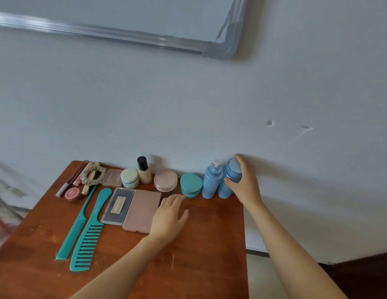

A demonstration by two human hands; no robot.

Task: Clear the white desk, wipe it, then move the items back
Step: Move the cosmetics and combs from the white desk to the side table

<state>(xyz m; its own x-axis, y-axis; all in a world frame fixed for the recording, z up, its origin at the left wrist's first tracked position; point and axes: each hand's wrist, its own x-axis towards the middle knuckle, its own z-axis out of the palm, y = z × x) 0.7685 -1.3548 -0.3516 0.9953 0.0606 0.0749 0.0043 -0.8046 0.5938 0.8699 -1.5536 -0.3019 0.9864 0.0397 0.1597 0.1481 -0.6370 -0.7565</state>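
Note:
Cosmetics lie in rows on a brown wooden table [199, 255]. My right hand [244, 182] grips a blue capped bottle [231, 171] standing at the back right against the wall. A blue pump bottle [212, 180] stands just left of it. My left hand [168, 216] rests flat on the table, fingers straight, its fingertips near a teal jar [191, 184] and beside a pink palette [143, 210]. A black palette [118, 206], a pink-lidded jar [165, 180], a foundation bottle [144, 170] and two teal combs [86, 229] lie further left.
A white-lidded jar [129, 176], a small compact [112, 177], a scrunchie [93, 173], a red tin [72, 194] and lip tubes [71, 178] crowd the back left. The wall rises right behind the table. A whiteboard [123, 18] hangs above. Floor shows past the table's right edge.

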